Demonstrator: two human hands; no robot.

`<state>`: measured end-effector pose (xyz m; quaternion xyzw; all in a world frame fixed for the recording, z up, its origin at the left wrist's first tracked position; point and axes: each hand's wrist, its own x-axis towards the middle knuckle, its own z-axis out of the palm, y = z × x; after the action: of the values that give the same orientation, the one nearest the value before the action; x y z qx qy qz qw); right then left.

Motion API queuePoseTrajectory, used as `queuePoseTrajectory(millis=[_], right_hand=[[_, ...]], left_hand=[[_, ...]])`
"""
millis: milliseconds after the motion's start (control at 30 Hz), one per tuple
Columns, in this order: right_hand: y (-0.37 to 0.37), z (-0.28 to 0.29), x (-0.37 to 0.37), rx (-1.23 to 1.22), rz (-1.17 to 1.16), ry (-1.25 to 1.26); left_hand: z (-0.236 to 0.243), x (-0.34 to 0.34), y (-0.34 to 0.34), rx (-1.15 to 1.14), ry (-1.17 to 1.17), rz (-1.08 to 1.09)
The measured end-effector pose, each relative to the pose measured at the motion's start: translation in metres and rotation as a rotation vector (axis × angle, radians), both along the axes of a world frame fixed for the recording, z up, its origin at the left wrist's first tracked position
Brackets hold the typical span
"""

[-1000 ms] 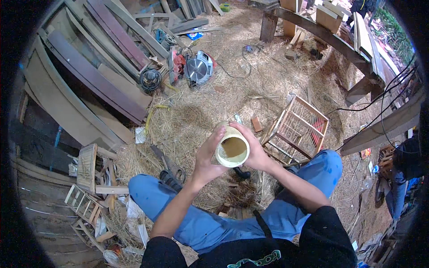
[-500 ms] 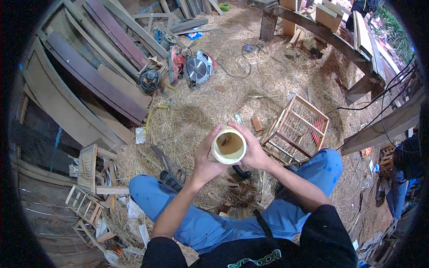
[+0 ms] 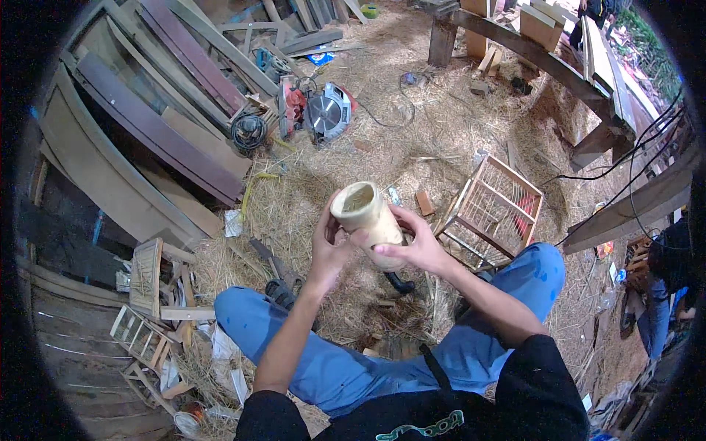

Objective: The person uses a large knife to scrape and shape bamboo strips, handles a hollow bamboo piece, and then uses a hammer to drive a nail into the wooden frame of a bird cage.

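A pale cream hollow cylinder that looks like a bamboo tube [image 3: 384,234] is held in front of me, its open rim tilted up and to the left. My left hand [image 3: 327,250] is wrapped round its left side. On the other side, my right hand [image 3: 421,246] grips the lower part, thumb across the front. The inside is partly visible; the base is hidden. Just below the tube a black curved handle [image 3: 399,283] lies on the ground between my legs. A handsaw [image 3: 283,270] rests near my left foot.
A slatted wooden frame [image 3: 494,209] stands to the right, near a small wood block [image 3: 424,203]. Farther off are a circular saw [image 3: 329,114] and a coiled cable [image 3: 248,131]. Boards [image 3: 158,121] lean at left; a heavy bench [image 3: 533,51] stands far right. Straw covers the ground.
The tube has tipped from facing me to leaning up and left, so its outer side now shows. My right hand has shifted lower along it, and my left hand has turned with it.
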<state>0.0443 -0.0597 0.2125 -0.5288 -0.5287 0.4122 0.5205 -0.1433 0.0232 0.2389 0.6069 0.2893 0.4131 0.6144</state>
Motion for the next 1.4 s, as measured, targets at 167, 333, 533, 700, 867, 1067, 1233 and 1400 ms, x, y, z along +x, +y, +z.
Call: queuePoseTrajectory(millis=[167, 333, 533, 700, 867, 1067, 1233, 1400], right_hand=[[0.003, -0.002, 0.000, -0.329, 0.015, 0.501], [0.006, -0.011, 0.008, -0.316, 0.002, 0.671], [0.004, -0.008, 0.010, -0.405, -0.020, 0.712], [0.001, 0.019, 0.011, -0.427, 0.013, 0.675], [0.000, 0.023, 0.012, -0.418, 0.099, 0.571], [-0.001, 0.005, 0.006, -0.299, 0.091, 0.440], [-0.001, 0.007, 0.003, -0.355, 0.080, 0.380], [0.001, -0.004, 0.007, -0.333, 0.059, 0.346]], left_hand=[[-0.007, 0.000, 0.000, -0.255, 0.081, -0.131], [-0.007, 0.003, -0.009, -0.373, 0.164, -0.298], [-0.009, 0.004, -0.010, -0.395, 0.145, -0.273], [-0.012, 0.003, -0.010, -0.341, 0.136, -0.231], [-0.012, 0.002, -0.011, -0.382, 0.087, -0.196], [-0.010, 0.001, -0.014, -0.326, 0.208, -0.224], [-0.015, -0.002, -0.010, -0.401, 0.225, -0.237], [-0.022, 0.001, -0.010, -0.502, 0.183, -0.249]])
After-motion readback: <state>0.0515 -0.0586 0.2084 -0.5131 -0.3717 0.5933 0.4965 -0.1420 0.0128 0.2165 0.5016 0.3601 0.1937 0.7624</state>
